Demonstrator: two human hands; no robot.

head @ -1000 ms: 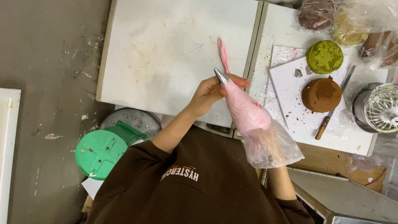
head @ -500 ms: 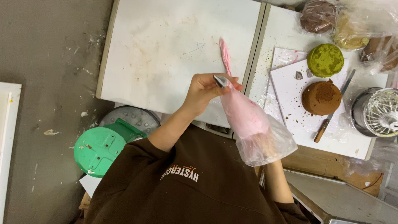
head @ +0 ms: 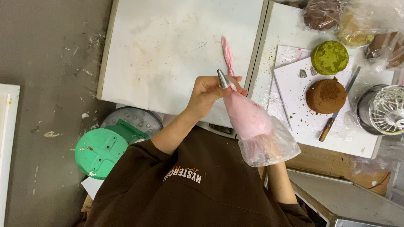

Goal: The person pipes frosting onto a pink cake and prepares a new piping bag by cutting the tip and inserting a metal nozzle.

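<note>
My left hand (head: 207, 96) grips the neck of a clear piping bag (head: 248, 120) filled with pink cream, just below its metal nozzle (head: 222, 79), which points up and away from me. My right hand is hidden behind the bag's loose plastic end (head: 269, 147); only its forearm (head: 280, 185) shows, holding the bag from beneath. A thin pink twisted strip (head: 228, 56) lies on the white table (head: 168, 50) just beyond the nozzle.
To the right, a white board (head: 303, 109) carries a brown round cake (head: 326, 96), a green round cake (head: 329, 57) and a wooden-handled knife (head: 336, 113). A metal bowl with a whisk (head: 385, 110) stands at far right, wrapped cakes (head: 336, 14) behind. A green lid (head: 101, 151) sits lower left.
My left fingers closed around the nozzle half a second ago and have slid back, so the metal tip now stands out above them. The bag stays in nearly the same place.
</note>
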